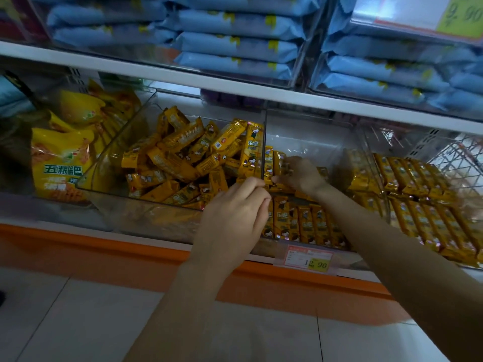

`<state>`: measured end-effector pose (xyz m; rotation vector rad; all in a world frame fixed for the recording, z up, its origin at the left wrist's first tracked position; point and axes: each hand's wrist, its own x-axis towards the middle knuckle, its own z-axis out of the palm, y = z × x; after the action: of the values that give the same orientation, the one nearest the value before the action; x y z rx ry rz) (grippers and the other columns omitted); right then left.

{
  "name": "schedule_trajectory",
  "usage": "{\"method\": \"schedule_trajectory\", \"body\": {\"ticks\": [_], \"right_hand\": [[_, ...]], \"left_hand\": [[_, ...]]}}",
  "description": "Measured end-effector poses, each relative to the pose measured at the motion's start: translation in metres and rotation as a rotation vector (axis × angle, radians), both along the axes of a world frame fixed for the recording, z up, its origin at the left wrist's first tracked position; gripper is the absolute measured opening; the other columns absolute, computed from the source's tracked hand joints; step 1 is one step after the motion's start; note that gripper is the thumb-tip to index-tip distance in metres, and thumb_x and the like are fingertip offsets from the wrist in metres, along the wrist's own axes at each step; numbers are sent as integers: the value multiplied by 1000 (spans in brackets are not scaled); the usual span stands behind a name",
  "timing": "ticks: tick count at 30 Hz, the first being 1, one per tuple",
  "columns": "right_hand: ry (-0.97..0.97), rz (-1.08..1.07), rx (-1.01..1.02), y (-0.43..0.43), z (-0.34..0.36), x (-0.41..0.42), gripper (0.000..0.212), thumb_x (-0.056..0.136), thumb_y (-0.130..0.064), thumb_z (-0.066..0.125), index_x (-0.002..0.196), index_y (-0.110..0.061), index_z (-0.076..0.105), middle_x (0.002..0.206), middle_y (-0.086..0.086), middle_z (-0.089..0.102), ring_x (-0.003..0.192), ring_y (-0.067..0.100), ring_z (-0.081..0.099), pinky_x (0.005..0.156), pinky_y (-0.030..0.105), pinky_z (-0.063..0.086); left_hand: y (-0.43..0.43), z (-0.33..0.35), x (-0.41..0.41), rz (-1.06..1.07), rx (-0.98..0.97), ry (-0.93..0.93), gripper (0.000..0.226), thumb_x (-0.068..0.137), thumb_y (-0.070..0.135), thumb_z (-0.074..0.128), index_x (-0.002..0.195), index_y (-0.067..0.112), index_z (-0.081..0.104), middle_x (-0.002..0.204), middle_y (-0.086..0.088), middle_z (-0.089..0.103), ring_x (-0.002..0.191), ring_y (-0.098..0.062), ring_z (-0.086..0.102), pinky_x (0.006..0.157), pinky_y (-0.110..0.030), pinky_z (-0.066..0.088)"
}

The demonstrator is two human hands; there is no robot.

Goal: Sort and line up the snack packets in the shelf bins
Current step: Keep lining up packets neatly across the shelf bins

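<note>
Small yellow snack packets (183,158) lie jumbled in a clear plastic bin (109,194) on the lower shelf. In the bin to its right (313,142), the same packets (300,223) stand in neat rows along the front. My right hand (298,175) reaches into this middle bin, fingers curled round upright packets (269,165) beside the divider wall. My left hand (235,218) hovers at the front of the divider between the two bins, fingers bent and pinching near those packets; what it grips is hidden.
A third bin (423,194) at the right holds lined-up yellow packets. Larger yellow bags (60,163) fill the far-left bin. Blue packets (235,48) are stacked in bins on the upper shelf. A price tag (309,258) hangs on the orange shelf edge.
</note>
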<state>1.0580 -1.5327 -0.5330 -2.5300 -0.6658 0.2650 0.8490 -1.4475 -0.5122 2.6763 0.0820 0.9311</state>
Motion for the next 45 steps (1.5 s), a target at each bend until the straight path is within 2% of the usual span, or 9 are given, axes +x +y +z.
{"method": "schedule_trajectory", "body": {"ticks": [3,6,16,20,25,30,35,42,45], "right_hand": [[-23,7,83,-1,-2,-9,66,76,-21,77,133,-4,49,132,12,55,119,24,52,95,25,39],[-55,8,109,-3,-1,-14,72,75,-17,78,137,-6,44,133,11,54,120,22,51,90,18,36],[-26,31,106,-13,-3,-26,44,91,-16,60,132,-7,49,127,13,58,118,27,55,100,33,43],[-214,109,190,-19,19,-54,33,96,-12,51,128,-5,50,122,11,61,113,23,57,89,21,40],[-472,371,440,8,63,-102,20,93,-4,52,112,-7,59,107,-2,55,101,8,52,87,12,38],[-296,557,169,84,65,-116,38,91,-10,58,128,-7,49,131,11,50,123,21,46,97,18,31],[-74,519,-30,146,49,-116,64,88,-25,65,140,-7,34,141,13,44,129,26,43,103,29,34],[-321,565,-220,153,41,-119,47,88,-32,63,130,-16,49,131,10,49,117,27,51,92,35,44],[-407,586,-92,138,49,-131,44,89,-31,62,129,-17,50,129,7,49,108,26,57,88,40,49]], "left_hand": [[0,0,0,-1,-7,1,25,93,20,44,87,14,67,102,3,64,80,-11,60,61,-25,46],[-1,0,0,-5,-7,7,26,92,20,43,87,14,67,102,3,64,79,-11,61,61,-25,47],[-2,7,-5,-12,-31,78,32,94,28,35,100,15,64,102,4,63,86,-13,61,66,-24,44],[15,10,-22,-16,-45,118,36,93,34,33,106,17,62,104,3,60,94,-16,56,78,-28,38],[62,5,-61,163,-37,105,38,90,44,36,98,19,64,97,3,58,90,-18,53,77,-32,38],[93,-1,-91,236,-45,83,40,88,44,39,98,14,65,96,-2,57,96,-17,43,84,-29,29],[101,2,-101,224,-78,55,34,88,39,42,99,15,64,95,0,55,92,-17,46,80,-31,35],[102,-1,-98,231,-95,16,31,89,36,41,96,16,64,90,3,54,88,-18,49,78,-25,29],[100,1,-96,264,-207,-13,34,93,35,35,100,16,62,93,4,55,90,-16,50,78,-24,31]]}}
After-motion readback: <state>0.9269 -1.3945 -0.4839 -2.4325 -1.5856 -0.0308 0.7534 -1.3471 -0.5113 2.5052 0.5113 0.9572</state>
